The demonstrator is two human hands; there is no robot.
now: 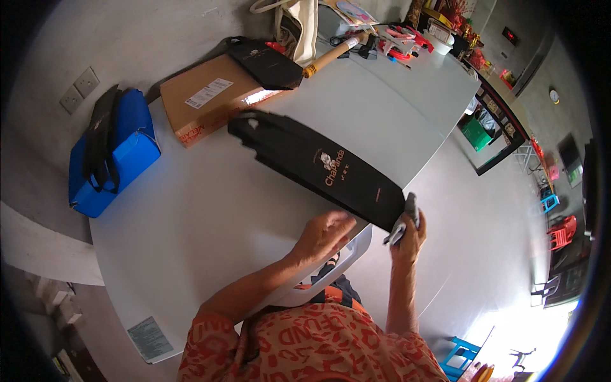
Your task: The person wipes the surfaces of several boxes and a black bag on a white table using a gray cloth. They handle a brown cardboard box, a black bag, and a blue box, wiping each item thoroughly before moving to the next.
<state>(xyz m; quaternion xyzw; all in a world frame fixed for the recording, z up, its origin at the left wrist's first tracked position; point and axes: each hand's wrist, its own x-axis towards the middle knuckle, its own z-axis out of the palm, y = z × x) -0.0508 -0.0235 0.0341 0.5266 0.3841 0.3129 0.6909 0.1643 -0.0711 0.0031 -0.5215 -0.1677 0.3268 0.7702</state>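
A long, flat black bag (pixel 305 159) with pale printing and a cut-out handle stretches over the white table. Its handle end, at the upper left, is blurred. My right hand (pixel 412 237) is closed at the bag's near right end, with a crumpled grey cloth (pixel 398 232) in the same grip. Just below the bag's lower edge is my left hand (pixel 324 235), somewhat smeared, its fingers loosely bent and apart. Nothing shows in it. Whether its fingertips touch the bag, I cannot tell.
A blue case (pixel 127 159) with black straps stands at the table's left. Behind the bag, a cardboard box (pixel 203 95) carries another black bag (pixel 267 63). A yellowish tube (pixel 334 56) and red-handled items (pixel 404 41) lie farther back. A white chair (pixel 305 294) adjoins the near edge.
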